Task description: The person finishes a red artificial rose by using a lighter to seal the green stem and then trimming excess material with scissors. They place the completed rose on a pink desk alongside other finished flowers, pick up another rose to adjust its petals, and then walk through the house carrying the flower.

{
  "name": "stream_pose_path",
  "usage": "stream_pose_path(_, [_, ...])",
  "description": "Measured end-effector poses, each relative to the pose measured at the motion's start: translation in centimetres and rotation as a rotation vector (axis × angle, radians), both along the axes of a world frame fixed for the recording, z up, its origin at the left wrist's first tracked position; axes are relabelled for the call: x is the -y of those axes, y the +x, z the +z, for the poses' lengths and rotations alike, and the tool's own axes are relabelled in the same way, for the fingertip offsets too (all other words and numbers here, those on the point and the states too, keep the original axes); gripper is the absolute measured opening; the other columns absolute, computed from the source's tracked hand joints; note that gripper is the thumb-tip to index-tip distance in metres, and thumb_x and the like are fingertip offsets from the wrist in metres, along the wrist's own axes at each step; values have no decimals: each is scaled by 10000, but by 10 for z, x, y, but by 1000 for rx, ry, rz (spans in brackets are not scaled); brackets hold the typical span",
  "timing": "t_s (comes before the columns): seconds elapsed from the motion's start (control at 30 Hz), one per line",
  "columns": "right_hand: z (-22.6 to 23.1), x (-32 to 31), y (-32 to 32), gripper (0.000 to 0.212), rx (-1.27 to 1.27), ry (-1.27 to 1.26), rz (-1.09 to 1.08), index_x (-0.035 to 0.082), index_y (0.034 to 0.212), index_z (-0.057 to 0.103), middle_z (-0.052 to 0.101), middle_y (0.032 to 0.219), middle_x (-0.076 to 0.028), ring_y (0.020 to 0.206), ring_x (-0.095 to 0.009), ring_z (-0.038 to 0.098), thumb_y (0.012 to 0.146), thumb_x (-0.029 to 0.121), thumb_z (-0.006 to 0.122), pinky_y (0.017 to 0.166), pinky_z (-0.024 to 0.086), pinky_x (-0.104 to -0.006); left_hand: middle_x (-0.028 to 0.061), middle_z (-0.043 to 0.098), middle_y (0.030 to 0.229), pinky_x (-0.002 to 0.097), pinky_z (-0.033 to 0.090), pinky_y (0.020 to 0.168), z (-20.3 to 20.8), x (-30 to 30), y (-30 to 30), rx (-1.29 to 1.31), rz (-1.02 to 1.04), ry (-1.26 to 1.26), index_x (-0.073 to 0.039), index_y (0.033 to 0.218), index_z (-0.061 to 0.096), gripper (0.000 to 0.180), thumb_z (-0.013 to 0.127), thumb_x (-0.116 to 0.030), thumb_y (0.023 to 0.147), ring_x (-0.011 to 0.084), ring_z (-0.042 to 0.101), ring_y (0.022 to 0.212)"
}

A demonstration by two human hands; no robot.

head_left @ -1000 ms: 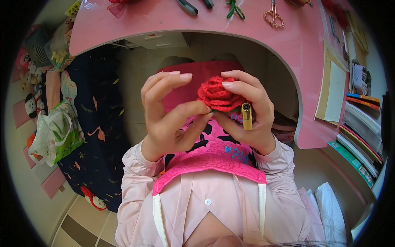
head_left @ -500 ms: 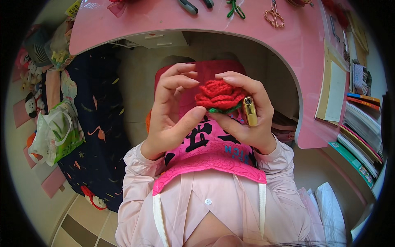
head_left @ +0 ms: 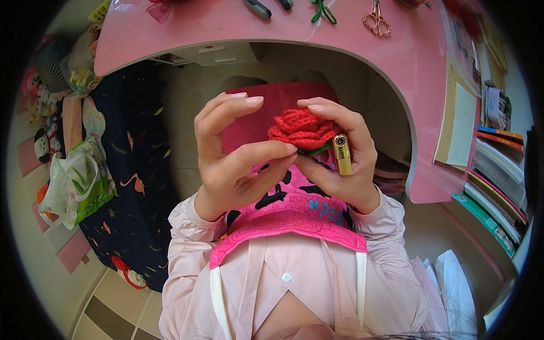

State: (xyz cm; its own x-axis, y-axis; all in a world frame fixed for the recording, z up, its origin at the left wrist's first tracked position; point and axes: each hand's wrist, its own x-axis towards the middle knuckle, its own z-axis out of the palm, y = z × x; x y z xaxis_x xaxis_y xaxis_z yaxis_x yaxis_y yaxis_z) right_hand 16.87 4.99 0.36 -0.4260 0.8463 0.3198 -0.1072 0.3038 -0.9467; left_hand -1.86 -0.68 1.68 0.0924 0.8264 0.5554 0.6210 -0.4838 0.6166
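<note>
The left hand (head_left: pixel 228 161), spread with its index finger raised half a second ago, now brings thumb and index finger together in a grip at the red flower's (head_left: pixel 303 129) lower left edge, hiding part of the green base (head_left: pixel 317 151) that showed then.

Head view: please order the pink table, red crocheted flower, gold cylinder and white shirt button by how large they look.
Largest to smallest:
1. Pink table, partly cut off by the frame
2. Red crocheted flower
3. Gold cylinder
4. White shirt button
</note>
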Motion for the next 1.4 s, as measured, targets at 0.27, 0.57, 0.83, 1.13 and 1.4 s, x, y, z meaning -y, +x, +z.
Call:
stream_pose_path(0.27, [0,3,0,640,-19,-72,-10,19,1239,540,628,1133,-108,1013,-167,638,670,6,833,875,514,-282,193,455,1290,422,383,994,-10,1,9,498,17,-143,-121,962,688,363,836,-70,634,327,478,1196])
stream_pose_path(0.57, [8,-3,1,600,104,185,-45,35,1159,602,611,1143,-163,1011,-262,640,616,29,858,832,541,-315,186,461,1280,404,373,1007,-13,4,2,271,5,-41,-123,937,699,323,813,-44,645,320,483,1195])
stream_pose_path(0.83, [15,-2,1,615,167,329,-110,64,1163,612,597,1147,-174,967,-277,644,602,29,860,788,561,-331,188,472,1267,405,379,997,-13,5,4,314,42,-53,-117,902,693,312,813,-46,623,313,495,1177])
stream_pose_path(1.13, [17,-3,2,598,171,372,-113,65,1155,613,587,1165,-183,965,-279,644,611,29,859,784,565,-330,191,488,1250,438,377,1010,-14,4,4,275,43,9,-114,862,684,301,805,-39,596,317,509,1165])
stream_pose_path(1.4, [15,-3,2,616,160,373,-122,68,1166,602,588,1165,-183,970,-279,643,609,35,863,784,565,-332,182,501,1231,460,367,1027,-18,4,4,300,37,35,-128,853,681,310,786,-21,582,312,521,1154])
